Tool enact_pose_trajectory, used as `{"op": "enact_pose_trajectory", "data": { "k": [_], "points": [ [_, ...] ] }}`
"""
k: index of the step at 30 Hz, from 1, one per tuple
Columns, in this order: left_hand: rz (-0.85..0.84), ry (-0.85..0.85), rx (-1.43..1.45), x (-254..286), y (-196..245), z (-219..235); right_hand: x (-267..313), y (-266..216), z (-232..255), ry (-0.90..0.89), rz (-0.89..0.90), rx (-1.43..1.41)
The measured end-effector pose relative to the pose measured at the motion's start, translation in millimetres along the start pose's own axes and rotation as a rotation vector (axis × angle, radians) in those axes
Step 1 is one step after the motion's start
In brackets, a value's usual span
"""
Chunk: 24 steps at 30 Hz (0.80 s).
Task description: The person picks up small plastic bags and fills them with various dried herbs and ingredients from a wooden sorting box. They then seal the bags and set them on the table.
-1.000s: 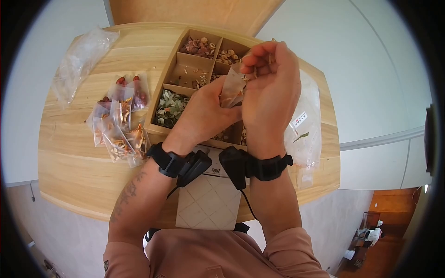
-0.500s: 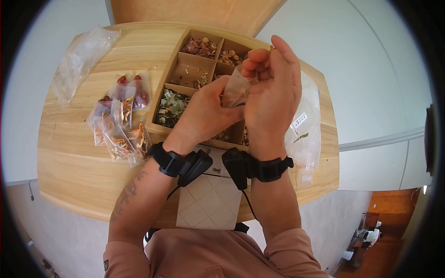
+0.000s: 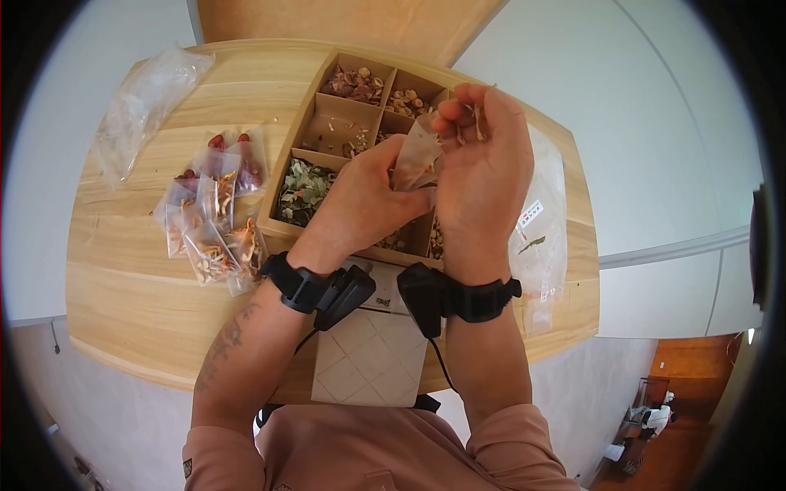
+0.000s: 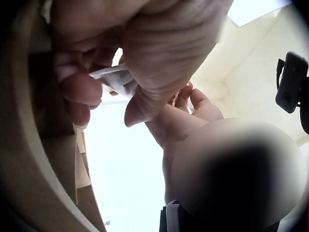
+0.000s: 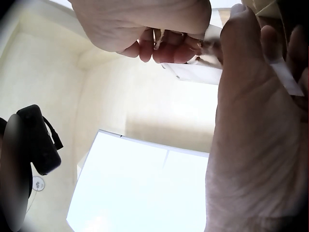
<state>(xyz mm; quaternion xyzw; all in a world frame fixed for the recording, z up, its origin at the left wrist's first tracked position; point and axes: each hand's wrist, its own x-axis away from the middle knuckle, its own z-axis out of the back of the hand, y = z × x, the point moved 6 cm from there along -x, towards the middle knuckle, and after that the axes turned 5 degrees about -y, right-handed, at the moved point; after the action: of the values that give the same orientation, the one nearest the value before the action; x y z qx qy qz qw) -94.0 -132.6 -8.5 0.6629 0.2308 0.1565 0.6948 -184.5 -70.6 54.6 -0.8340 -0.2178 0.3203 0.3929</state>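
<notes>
The left hand held a small translucent bag between thumb and fingers, above the right-hand part of a divided box. Beside it the right hand was turned palm up, its fingers curled round a few dried pieces — one pale strip showed among them — close to the bag's mouth. In the box, reddish dried flakes lay in the far left compartment and small round slices in the far right one; the middle left compartment held only scattered bits, and green dried leaves filled the near left one. On the tabletop, left of the box, lay a cluster of filled sachets, some with orange-brown strips, others with dark red pieces. A crumpled clear bag lay beyond them, and a labelled clear bag lay to the right of the box, partly behind the right hand
</notes>
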Motion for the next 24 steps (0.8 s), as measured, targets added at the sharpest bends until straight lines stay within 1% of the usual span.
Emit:
{"op": "enact_pose_trajectory", "data": {
  "k": [7,10,19,24],
  "points": [
    [0.024,-0.005,0.017,1.4,1.1,-0.6,1.9,-7.0,-1.3,0.015,-0.002,0.039],
    [0.052,-0.013,-0.012,1.2,1.1,-0.8,0.9,-3.9,-0.9,-0.033,0.011,0.046],
    [0.073,-0.026,0.024,2.3,1.9,-1.5,2.6,-3.3,-8.0,-0.072,-0.046,-0.026],
    [0.072,-0.025,0.036,2.9,1.8,-0.9,3.3,-6.6,-3.5,-0.061,-0.057,-0.036]
  ]
}}
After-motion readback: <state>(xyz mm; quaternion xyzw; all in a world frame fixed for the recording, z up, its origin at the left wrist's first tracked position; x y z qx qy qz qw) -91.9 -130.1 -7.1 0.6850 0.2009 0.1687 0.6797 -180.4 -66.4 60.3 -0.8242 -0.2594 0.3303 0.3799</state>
